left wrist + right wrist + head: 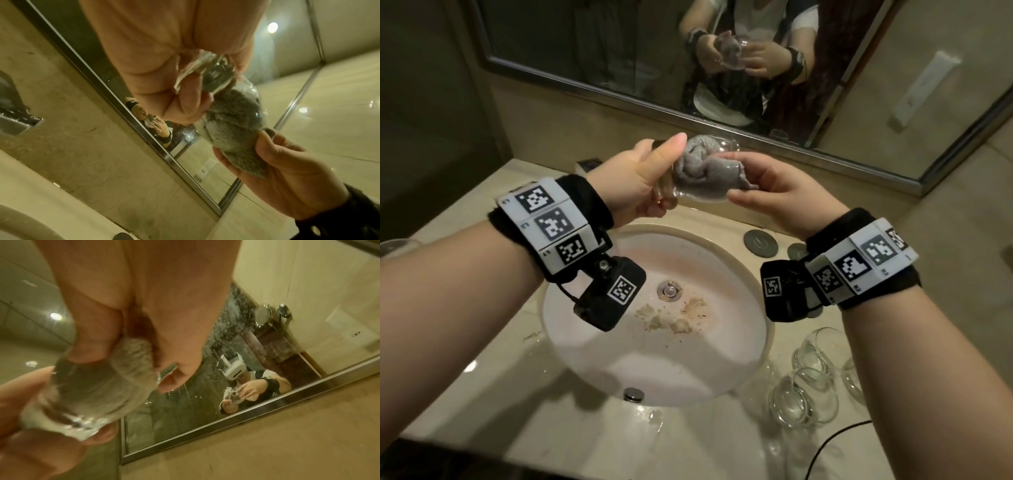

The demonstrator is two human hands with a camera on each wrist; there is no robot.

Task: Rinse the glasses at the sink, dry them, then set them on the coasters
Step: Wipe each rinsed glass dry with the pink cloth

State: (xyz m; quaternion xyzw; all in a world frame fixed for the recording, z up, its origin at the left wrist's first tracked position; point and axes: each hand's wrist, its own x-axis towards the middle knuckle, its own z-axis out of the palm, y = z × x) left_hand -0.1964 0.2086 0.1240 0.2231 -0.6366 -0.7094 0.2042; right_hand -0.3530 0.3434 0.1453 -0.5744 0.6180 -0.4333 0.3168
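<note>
At the near right edge of the desk (592,442), a cluster of clear glasses (810,387) stands beside the sink (726,377), and a black cable (835,440) trails past them toward the front edge. Water pools on the desk near the sink's front rim, and pale crumbly residue (674,317) lies in the basin just below the drain (670,291). Above the basin's far rim, the left hand (640,178) grips the base of a clear glass (688,197), held tilted on its side in the air. The right hand (777,195) pinches a grey cloth (700,164) stuffed into the glass's bowl. Two round dark buttons (761,242) sit on the desk at the sink's far right. A framed mirror (599,51) runs along the far edge.
</note>
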